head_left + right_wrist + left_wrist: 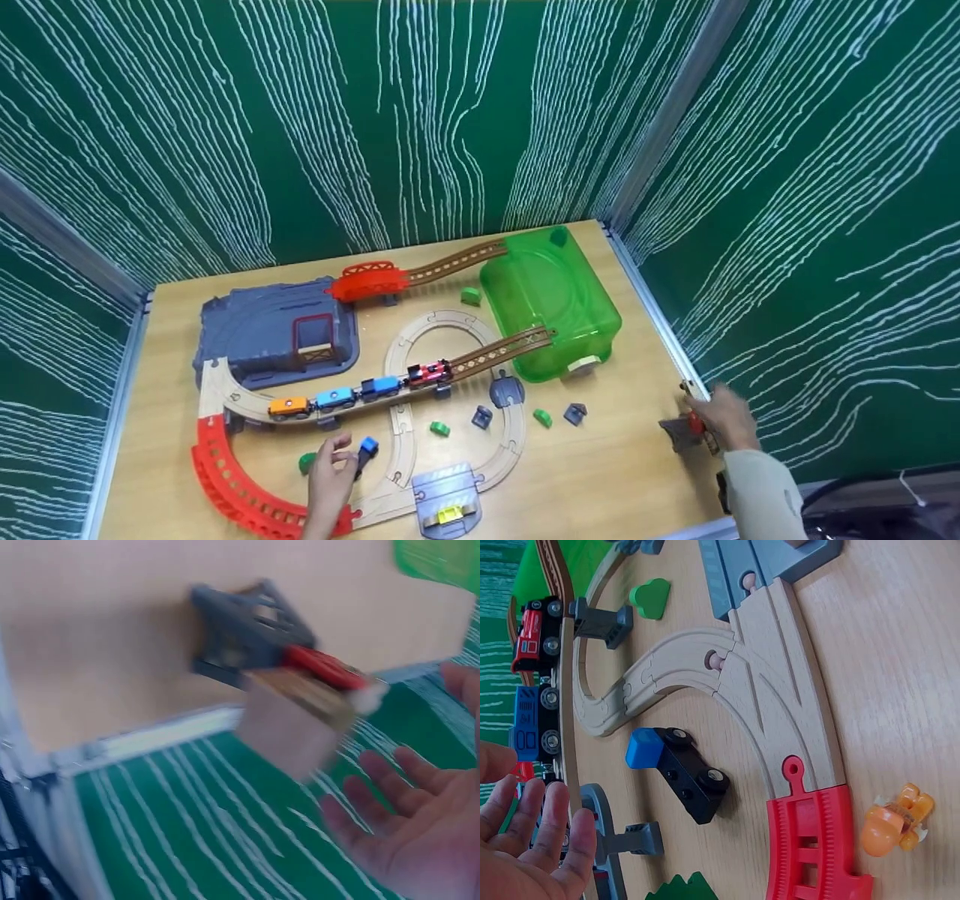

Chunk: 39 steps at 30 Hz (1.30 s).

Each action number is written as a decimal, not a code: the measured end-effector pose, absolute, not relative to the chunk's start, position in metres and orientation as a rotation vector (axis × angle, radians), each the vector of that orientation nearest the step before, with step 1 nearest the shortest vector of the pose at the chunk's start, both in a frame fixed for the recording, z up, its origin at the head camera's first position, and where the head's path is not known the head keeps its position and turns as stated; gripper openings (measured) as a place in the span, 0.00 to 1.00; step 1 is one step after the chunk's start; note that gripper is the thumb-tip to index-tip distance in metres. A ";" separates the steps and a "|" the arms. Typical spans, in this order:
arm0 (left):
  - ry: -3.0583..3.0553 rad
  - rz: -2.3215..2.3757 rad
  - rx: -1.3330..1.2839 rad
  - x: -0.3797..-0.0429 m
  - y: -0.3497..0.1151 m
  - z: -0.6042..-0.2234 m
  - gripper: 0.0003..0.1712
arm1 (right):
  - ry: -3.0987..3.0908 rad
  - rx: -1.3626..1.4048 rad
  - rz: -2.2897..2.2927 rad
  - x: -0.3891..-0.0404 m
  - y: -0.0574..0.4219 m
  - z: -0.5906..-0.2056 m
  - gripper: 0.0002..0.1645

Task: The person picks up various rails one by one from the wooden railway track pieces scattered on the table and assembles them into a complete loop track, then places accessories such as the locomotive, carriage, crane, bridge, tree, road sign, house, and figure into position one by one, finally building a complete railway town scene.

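Observation:
In the left wrist view my left hand (536,840) has its fingers relaxed and apart, nothing in them. Close by on the table lies a black toy train wagon with a blue end (682,769); the hand is just beside it in the head view. At the table's right edge is my right hand (726,418), fingers loosely bent. The right wrist view, blurred, has those fingers apart from a small group of pieces: a grey lattice track support (251,630), a red piece (326,667) and a pale wooden block (289,724).
A toy train with a red engine (429,372) stands on the raised wooden track. Around it are a grey tunnel base (277,330), a green translucent box (555,300), a red curved track (232,480) and a grey crossing plate (448,487). Several small green pieces lie about.

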State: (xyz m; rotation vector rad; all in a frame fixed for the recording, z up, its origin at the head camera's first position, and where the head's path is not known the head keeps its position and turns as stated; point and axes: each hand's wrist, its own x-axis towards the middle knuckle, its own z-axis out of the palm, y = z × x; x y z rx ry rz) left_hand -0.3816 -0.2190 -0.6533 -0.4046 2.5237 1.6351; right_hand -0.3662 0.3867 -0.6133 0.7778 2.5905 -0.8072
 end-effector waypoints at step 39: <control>2.650 1.684 -0.493 -0.374 -0.250 -0.645 0.17 | 2.873 0.073 -0.753 -0.437 0.299 -0.512 0.16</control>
